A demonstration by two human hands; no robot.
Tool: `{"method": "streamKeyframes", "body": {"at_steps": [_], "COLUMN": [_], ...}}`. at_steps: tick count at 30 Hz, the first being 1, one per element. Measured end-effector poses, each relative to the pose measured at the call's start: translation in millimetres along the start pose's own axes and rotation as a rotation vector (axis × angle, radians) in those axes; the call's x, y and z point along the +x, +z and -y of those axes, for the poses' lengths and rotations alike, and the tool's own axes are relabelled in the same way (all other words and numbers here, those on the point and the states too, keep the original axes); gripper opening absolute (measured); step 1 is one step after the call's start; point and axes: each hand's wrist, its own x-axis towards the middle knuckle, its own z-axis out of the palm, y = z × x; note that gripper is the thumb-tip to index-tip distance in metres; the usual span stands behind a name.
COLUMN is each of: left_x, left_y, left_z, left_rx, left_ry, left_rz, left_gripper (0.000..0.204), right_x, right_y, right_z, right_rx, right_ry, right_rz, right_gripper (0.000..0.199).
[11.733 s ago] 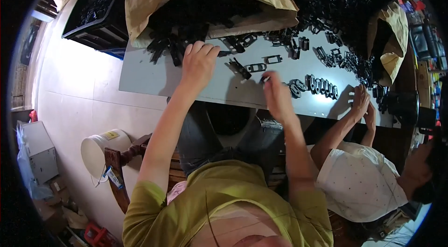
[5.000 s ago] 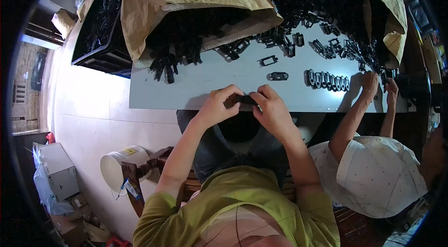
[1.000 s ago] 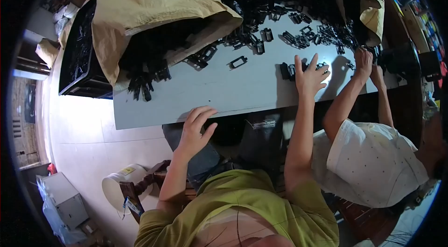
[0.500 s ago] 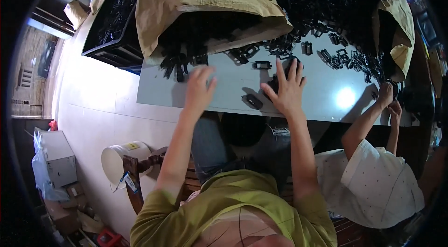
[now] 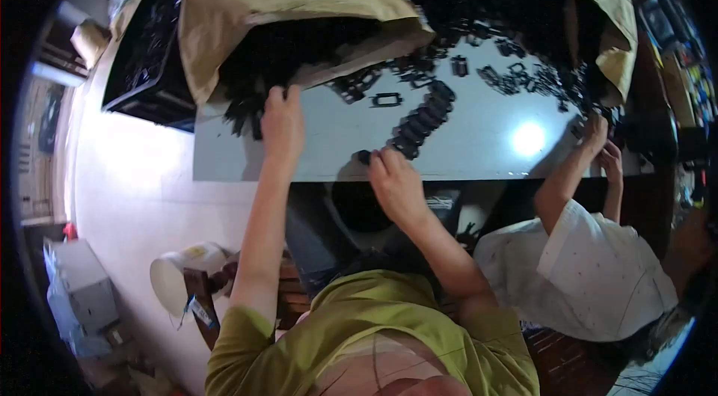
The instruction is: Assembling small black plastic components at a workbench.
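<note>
Black plastic clips spill from the tan sack (image 5: 299, 0) across the pale table (image 5: 479, 149). From the head view, my left hand (image 5: 282, 123) reaches into the loose pile (image 5: 247, 108), fingers curled on it; my right hand (image 5: 395, 183) pinches a small clip (image 5: 364, 157) beside the lined-up row (image 5: 422, 119). I judge sorting under way; next comes adding this piece neatly.

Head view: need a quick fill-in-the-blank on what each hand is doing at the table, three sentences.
1. The left hand reaches into the black parts spilling from the tan ____.
2. The right hand rests at the near end of a ____ of black parts on the table.
3. The co-worker in the white shirt sits to the person's ____.

Missing words: sack; row; right
</note>
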Motion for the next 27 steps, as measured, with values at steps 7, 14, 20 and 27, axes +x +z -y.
{"method": "streamKeyframes", "body": {"at_steps": [7,14,20,27], "left_x": [-16,-25,-48,-64], "left_y": [-17,-17,-2,-3], "left_z": [6,-11,-28,-48], "left_rx": [-0.153,-0.389,-1.011,-1.171], "left_ry": [0.089,0.117,-0.194,-0.263], "left_rz": [0.101,0.19,0.446,0.41], "left_gripper": [0.033,0.029,0.014,0.019], "right_x": [11,7,7,5], "right_y": [3,-1,-14,-17], "right_z": [12,0,-3,-2], "right_rx": [-0.009,0.148,0.547,0.486], "right_ry": [0.138,0.229,0.355,0.305], "right_rz": [0.027,0.004,-0.064,-0.048], "right_gripper": [0.015,0.029,0.033,0.036]}}
